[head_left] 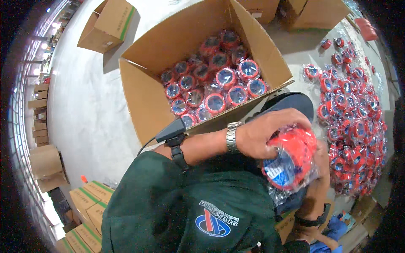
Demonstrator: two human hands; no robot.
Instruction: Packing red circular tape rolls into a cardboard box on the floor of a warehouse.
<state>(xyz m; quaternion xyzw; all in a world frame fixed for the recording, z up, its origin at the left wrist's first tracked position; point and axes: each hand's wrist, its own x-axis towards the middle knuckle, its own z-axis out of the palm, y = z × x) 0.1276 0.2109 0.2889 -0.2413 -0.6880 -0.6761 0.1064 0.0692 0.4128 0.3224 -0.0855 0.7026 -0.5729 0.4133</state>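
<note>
In front of my dark green shirt, both hands close around a red, round, ring-like piece [280, 170] in clear plastic, with a blue face and a white label. A second red wrapped piece seems pressed against it; their exact kind cannot be told. My left hand [270, 130], wearing a metal watch, grips the upper left side. My right hand [320, 158] holds the right side, its fingers partly hidden behind the plastic. Just beyond my left forearm stands an open cardboard box [147, 97], holding several rows of similar red wrapped pieces [215, 103].
A large heap of the same wrapped pieces [352, 126] spreads over the floor at the right. Another open carton [107, 27] stands at the far left, and more cartons [318, 14] at the far right. Green-striped cartons [86, 202] are stacked at the lower left. Blue cloth [335, 230] shows at the lower right.
</note>
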